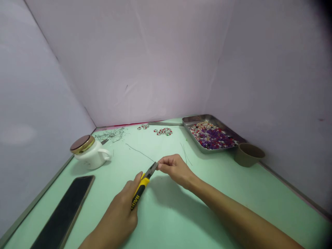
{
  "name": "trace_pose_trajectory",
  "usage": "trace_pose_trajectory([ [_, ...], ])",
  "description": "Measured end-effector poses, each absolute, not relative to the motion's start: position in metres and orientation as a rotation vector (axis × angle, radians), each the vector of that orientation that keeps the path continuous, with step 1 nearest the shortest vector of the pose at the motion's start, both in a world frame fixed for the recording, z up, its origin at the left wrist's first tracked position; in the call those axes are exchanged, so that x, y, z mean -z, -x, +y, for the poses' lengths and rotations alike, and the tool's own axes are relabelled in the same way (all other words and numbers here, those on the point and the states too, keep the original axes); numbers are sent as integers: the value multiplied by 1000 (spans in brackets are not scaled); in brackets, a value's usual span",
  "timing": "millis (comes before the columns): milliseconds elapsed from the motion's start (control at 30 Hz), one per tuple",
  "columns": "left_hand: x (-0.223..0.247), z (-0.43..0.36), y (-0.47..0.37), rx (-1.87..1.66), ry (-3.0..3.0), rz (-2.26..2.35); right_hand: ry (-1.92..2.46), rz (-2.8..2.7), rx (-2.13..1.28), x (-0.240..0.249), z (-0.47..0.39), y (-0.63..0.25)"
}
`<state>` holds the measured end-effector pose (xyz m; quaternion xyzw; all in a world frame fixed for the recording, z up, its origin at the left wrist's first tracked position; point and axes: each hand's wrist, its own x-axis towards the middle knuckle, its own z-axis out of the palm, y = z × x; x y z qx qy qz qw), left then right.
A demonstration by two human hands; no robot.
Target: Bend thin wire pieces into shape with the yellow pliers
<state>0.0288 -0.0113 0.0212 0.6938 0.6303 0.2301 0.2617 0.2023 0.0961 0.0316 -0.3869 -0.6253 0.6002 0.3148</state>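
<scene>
Near the table's (181, 214) middle, the left hand (121, 214) gripped yellow pliers (142, 186), jaws closed on a thin wire (140, 152), while the right hand's (175, 168) fingers (162, 165) pinched it steady beside them.

Cup (249, 154) just right of tray (189, 120)

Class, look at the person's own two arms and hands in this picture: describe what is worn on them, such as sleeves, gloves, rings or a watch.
Both are bare. The left hand and the right hand wear no gloves, and no rings show on the visible fingers. No watch or bracelet appears on either wrist. The right forearm is uncovered as far as the picture's edge, so no sleeve is in view; only a little of the left arm shows.
</scene>
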Motion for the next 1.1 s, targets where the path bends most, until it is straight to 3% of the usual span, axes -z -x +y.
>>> trace_pose_trajectory([
  [300,-21,-13,-29,-523,-2012,1821,954,-1812,-1524,-37,88,-204],
  [567,-43,-13,-37,-639,-1608,1505,1063,-1961,-1360,-44,90,-206],
  [867,-37,-10,-27,-643,-1243,1021,1104,-1885,-1515,-51,90,-208],
  [1100,-39,-11,-31,-635,-1518,1364,1144,-1917,-1440,-41,90,-203],
])
